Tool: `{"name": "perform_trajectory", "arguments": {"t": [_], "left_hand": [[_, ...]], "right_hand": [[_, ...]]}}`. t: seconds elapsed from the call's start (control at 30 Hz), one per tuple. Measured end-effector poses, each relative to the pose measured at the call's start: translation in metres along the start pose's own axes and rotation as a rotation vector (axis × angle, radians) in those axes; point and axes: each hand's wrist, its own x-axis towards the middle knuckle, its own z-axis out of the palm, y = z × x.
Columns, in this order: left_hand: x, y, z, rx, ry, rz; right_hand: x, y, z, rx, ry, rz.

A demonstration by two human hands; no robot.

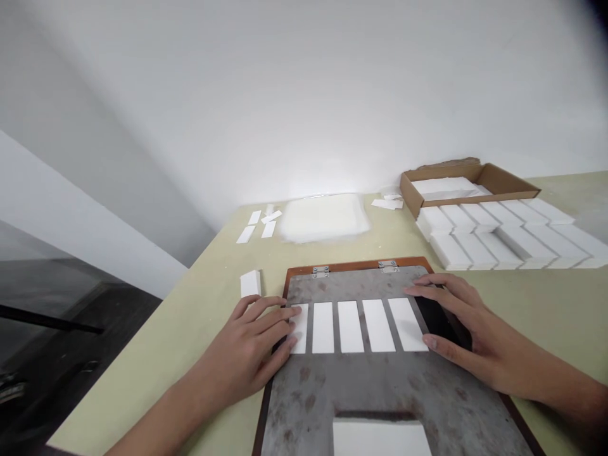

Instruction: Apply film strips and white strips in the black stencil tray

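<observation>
Flatly spread, the left hand (247, 342) and right hand (475, 329) press on a hinged, rust-stained metal plate (361, 386), apparently steadying it, their fingertips touching the outer two of five white rectangular tiles (350, 326) set in its slots. White blocks (503, 231) lie in rows beside a cardboard box (468, 180) on a pale green table (156, 392). No writing is legible.
</observation>
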Motion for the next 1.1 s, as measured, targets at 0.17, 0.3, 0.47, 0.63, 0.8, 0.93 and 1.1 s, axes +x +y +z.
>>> {"name": "perform_trajectory", "arguments": {"t": [0.17,0.3,0.47,0.63,0.8,0.93,1.1], "left_hand": [[0.010,0.001,-0.008,-0.032,-0.050,-0.010],[0.018,0.013,-0.011,-0.072,0.071,0.007],[0.031,0.027,0.000,-0.137,0.056,0.062],[0.042,0.030,0.000,-0.124,0.047,0.046],[0.058,0.038,-0.002,-0.134,-0.015,0.156],[0.069,0.043,-0.002,-0.159,-0.064,0.164],[0.079,0.050,0.004,-0.131,0.024,0.173]], "right_hand": [[0.000,-0.006,-0.004,-0.026,0.040,-0.040],[-0.001,-0.010,-0.005,-0.074,0.059,-0.110],[-0.002,-0.013,-0.005,-0.091,0.037,-0.174],[0.000,-0.016,-0.007,-0.045,0.036,-0.205],[0.003,-0.019,-0.010,-0.029,0.021,-0.228],[0.003,-0.021,-0.010,-0.026,0.000,-0.229],[0.004,-0.021,-0.009,0.005,0.094,-0.219]]}}
